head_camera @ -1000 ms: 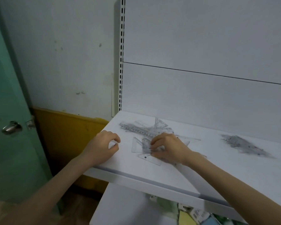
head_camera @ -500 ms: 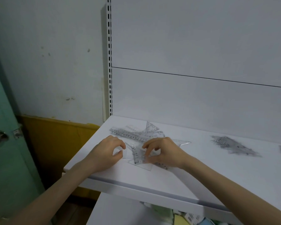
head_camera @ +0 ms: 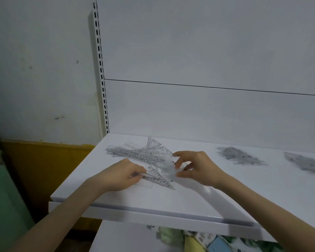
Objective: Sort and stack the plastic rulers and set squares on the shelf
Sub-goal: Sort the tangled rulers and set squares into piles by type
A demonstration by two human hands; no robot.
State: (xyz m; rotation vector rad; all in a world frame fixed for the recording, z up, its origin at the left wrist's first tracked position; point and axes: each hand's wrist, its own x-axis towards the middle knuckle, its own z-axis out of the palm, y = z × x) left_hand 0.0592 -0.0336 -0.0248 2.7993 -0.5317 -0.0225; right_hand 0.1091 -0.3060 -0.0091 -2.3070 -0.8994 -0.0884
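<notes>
A loose heap of clear plastic rulers and set squares (head_camera: pixel 138 153) lies at the left end of the white shelf (head_camera: pixel 153 200). My left hand (head_camera: pixel 120 176) pinches the left tip of a clear set square (head_camera: pixel 160 177) lying at the front of the heap. My right hand (head_camera: pixel 196 167) has curled fingers around the right side of the same transparent pieces. Two sorted stacks lie further right: one grey stack (head_camera: pixel 238 156) and another stack (head_camera: pixel 307 163) at the frame's right edge.
The shelf's white back panel (head_camera: pixel 207 110) rises behind the heap, with a slotted upright (head_camera: pixel 102 91) at its left. A green door (head_camera: pixel 0 197) and a yellow board (head_camera: pixel 44 164) stand left of the shelf. Coloured packets (head_camera: pixel 207 240) lie on the level below.
My left hand moved right and took hold of the set square's tip. My right hand lifted off the heap and now grips the pieces' right side. The camera turned right.
</notes>
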